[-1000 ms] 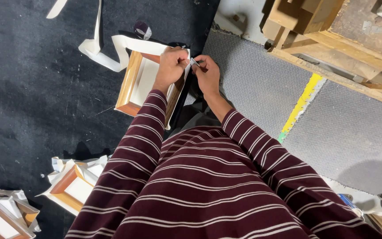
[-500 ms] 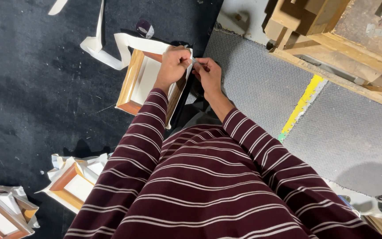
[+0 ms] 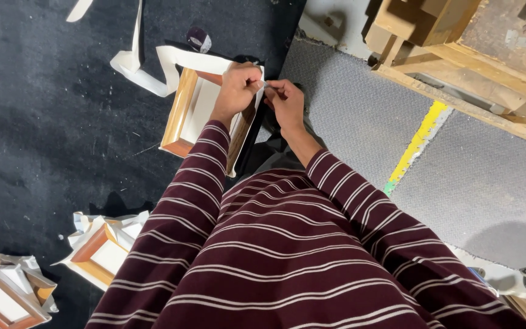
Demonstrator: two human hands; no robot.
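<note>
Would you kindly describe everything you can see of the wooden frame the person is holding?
The frame is rectangular, with orange-brown wooden-looking rails around a white inner panel. It is tilted, its near edge towards the person, above the dark floor. A long white strip trails from its top edge over the floor. The left hand grips its right rail near the top corner; the right hand pinches something small and white at that corner. The left sleeve hides its lower right part.

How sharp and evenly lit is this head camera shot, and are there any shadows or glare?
Head view: sharp on both hands, left hand and right hand, at the wooden picture frame; the black floor mat is dim, the grey carpet carries a soft shadow; no glare.
</note>
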